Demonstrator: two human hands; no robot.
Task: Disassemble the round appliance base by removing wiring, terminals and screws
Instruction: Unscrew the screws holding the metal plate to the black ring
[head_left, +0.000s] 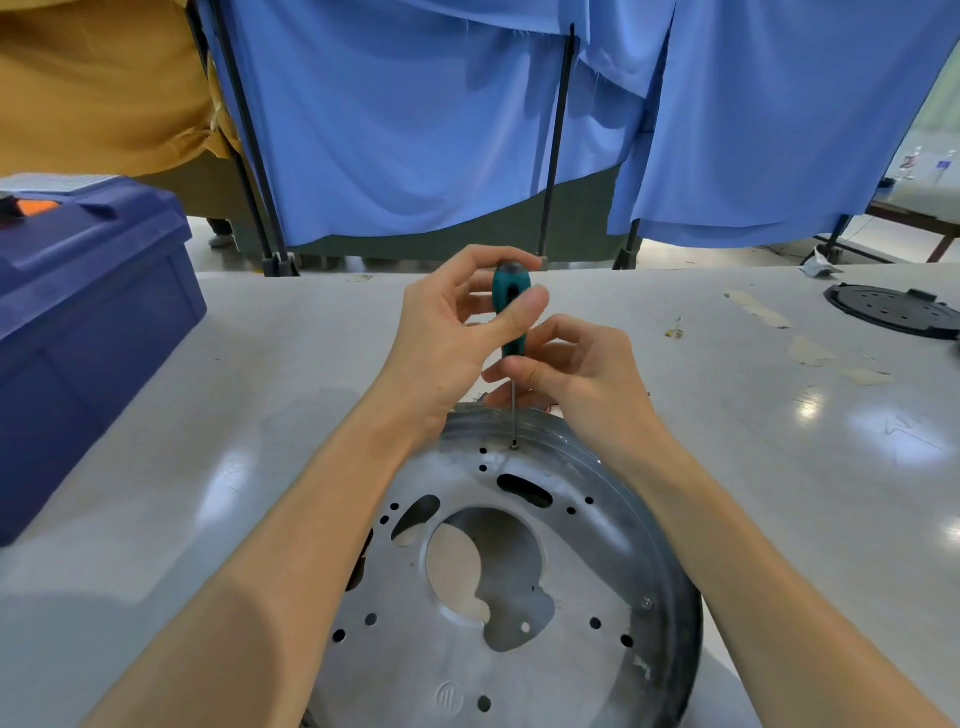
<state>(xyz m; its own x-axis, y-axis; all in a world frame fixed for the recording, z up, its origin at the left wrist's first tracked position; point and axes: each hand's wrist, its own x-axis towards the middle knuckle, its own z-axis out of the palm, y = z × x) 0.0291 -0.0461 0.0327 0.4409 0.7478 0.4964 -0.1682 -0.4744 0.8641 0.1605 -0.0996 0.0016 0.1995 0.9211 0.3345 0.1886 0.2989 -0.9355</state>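
At lower centre, seemingly rigid, slick base (670, 597): hold by rim; screwdriver (511, 291) pinched by left hand (452, 332) and right hand (576, 364).

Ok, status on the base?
Left hand grips screwdriver handle, right hand pinches its shaft. Tip on screw at round base far edge. No obstruction seen.

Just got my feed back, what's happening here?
A person holds a teal-handled screwdriver upright with both hands: the left hand grips the handle, the right hand pinches it lower down. Its tip sits on a small screw near the far rim of the round grey metal base on the pale table. A second screw sits at its right rim.
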